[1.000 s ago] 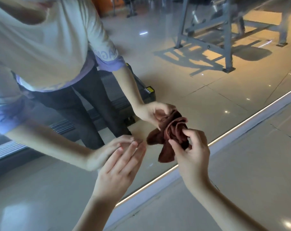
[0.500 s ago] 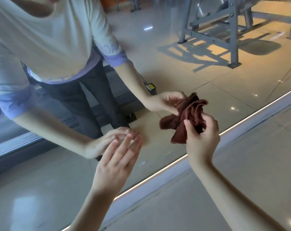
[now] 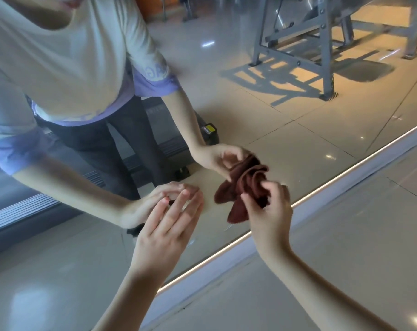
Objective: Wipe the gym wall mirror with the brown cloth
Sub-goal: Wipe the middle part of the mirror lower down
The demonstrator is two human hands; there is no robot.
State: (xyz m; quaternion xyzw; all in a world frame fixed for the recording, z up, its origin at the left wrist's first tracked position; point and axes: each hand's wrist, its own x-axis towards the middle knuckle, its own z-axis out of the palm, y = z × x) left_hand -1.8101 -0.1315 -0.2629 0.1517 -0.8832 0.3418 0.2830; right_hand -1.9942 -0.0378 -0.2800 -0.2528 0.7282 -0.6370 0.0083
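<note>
The wall mirror [image 3: 286, 144] fills the upper left of the head view, down to a lit strip at the floor. A crumpled brown cloth [image 3: 241, 187] is pressed against the lower glass. My right hand [image 3: 268, 211] grips the cloth from behind with curled fingers. My left hand [image 3: 169, 225] rests on the glass left of the cloth, its fingers straight and holding nothing. The mirror shows both hands and the cloth doubled.
The glowing strip and pale sill [image 3: 250, 249] run diagonally along the mirror's bottom edge. Glossy floor tiles [image 3: 334, 247] lie to the lower right. Reflected in the glass are a grey metal gym frame [image 3: 322, 48], a treadmill base [image 3: 207, 130] and my own body.
My right hand carried the cloth along the lower glass, first right and up, then back left and down. My left hand stayed on the glass.
</note>
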